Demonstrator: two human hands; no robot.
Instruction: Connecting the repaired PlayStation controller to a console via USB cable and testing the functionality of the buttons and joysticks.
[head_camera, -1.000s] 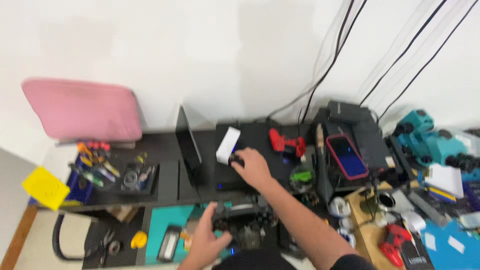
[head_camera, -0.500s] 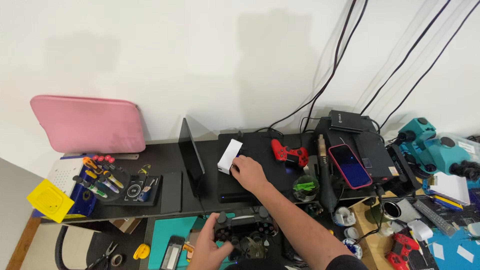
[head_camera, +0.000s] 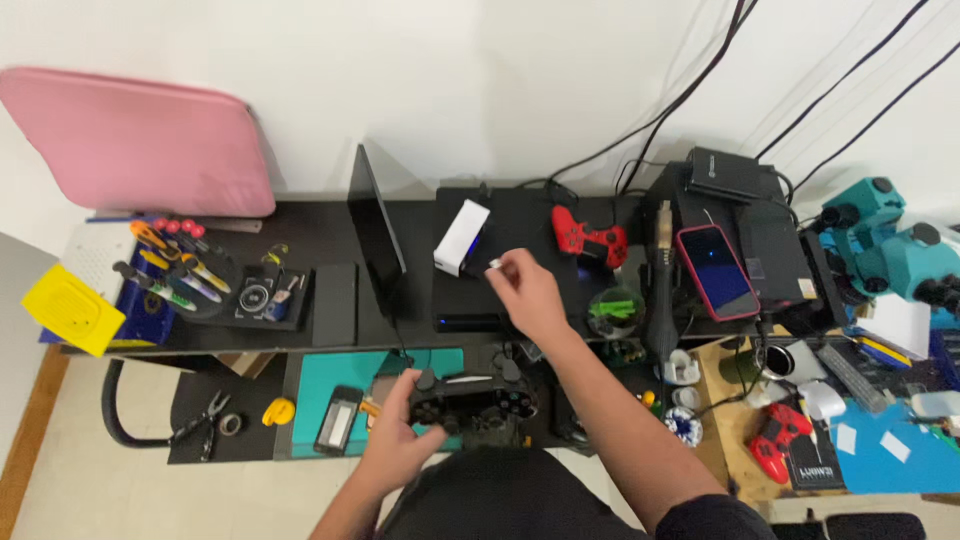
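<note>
The left hand (head_camera: 395, 445) is low in the view, its grip wrapped around the left handle of a black game controller (head_camera: 470, 400), which sits level just in front of the person's body and over the teal mat (head_camera: 335, 375) on the lower bench (head_camera: 250, 440). The right hand (head_camera: 525, 290) reaches up over the black game console (head_camera: 500, 215) on the upper bench (head_camera: 310, 215); thumb and forefinger are pressed together, pinching a small pale plug (head_camera: 495, 264) that lies just beside the white box (head_camera: 461, 237) resting tilted on the console's top. Whether the plug touches the box cannot be told. To the right of that hand lie a red game controller (head_camera: 590, 238), a round green-filled tub (head_camera: 614, 308) and a red-cased phone (head_camera: 715, 270) with its screen lit. Left of the console a thin dark panel (head_camera: 375, 230) stands on edge, and beyond it a black tray (head_camera: 265, 295) of small parts and a row of coloured screwdrivers (head_camera: 175, 260). A pink padded sleeve (head_camera: 135, 140) leans against the wall (head_camera: 480, 80) at far left, with a yellow pad (head_camera: 72, 308) below it. On the lower bench, a dark phone (head_camera: 338, 420) lies on the mat, with pliers (head_camera: 200, 418) further left. A teal microscope (head_camera: 890, 245) stands at the right edge, and black cables (head_camera: 700, 80) run up the wall.
</note>
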